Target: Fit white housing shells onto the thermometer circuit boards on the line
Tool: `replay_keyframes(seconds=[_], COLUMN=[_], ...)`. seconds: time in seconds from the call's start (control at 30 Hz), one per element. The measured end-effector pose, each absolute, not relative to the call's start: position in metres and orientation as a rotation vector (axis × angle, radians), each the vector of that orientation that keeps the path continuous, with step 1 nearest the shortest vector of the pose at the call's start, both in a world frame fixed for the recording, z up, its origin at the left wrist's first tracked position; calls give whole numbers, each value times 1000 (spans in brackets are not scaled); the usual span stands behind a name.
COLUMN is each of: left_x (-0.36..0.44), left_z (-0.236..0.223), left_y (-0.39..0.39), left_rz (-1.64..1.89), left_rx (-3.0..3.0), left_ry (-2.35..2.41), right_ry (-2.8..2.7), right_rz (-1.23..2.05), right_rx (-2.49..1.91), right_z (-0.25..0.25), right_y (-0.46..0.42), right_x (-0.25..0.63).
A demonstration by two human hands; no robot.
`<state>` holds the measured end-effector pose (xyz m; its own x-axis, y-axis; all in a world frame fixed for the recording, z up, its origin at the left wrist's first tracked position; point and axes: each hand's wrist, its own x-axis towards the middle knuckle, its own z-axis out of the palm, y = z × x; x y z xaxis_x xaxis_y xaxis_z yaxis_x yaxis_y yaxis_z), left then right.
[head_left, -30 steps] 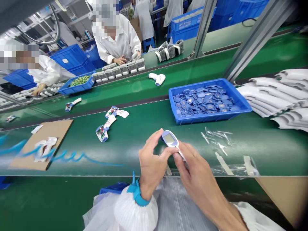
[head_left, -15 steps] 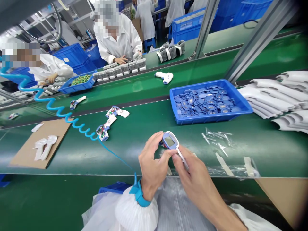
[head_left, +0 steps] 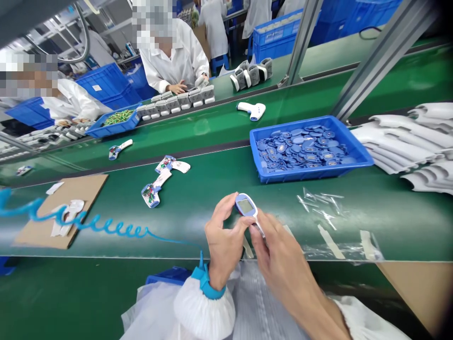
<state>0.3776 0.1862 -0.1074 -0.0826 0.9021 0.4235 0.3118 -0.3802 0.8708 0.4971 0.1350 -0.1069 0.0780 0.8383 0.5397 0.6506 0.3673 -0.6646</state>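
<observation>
My left hand point(head_left: 222, 241) pinches the blue-and-white display head of a thermometer part point(head_left: 246, 207) just above the near edge of the green bench. My right hand point(head_left: 279, 255) grips the same part from the right, fingers closed on its white lower end. A blue wrist strap point(head_left: 207, 283) circles my left wrist, and its coiled blue cord point(head_left: 106, 226) trails off to the left across the bench.
A blue tray point(head_left: 311, 174) of several blue faceplates stands behind my hands. White shells point(head_left: 406, 141) are stacked at the right. Open thermometer halves point(head_left: 155, 186) and a cardboard sheet point(head_left: 85, 189) lie to the left. Clear film strips point(head_left: 329, 222) lie at the right. Other people in white coats work across the moving belt.
My hands have turned the part slightly and shifted a little left. The coiled cord has dropped flat onto the bench. The white thermometer on the far belt has travelled right.
</observation>
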Motion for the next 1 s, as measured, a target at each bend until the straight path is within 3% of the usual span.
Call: replay_keyframes(seconds=[0.17, 0.37, 0.6, 0.7, 0.87, 1.0], left_x=[376, 376, 377, 382, 394, 399], left_z=[-93, -85, -54, -54, -67, -73], left_y=[180, 185, 203, 203, 208, 213], left_rz=[1420, 1418, 733, 637, 613, 532], left_rx=[2105, 2143, 1924, 1882, 1512, 1316], left_ry=[1385, 1274, 1110, 1035, 987, 913], right_ry=[-1618, -1576, -1373, -1270, -1240, -1405], right_rz=[208, 321, 1271, 1459, 1515, 1372], right_rx=[-1362, -1312, -1168, -1139, -1173, -1257], right_z=[-108, -112, -89, -85, -95, -101], right_y=[134, 131, 129, 127, 123, 120], right_x=[498, 499, 548, 569, 575, 593])
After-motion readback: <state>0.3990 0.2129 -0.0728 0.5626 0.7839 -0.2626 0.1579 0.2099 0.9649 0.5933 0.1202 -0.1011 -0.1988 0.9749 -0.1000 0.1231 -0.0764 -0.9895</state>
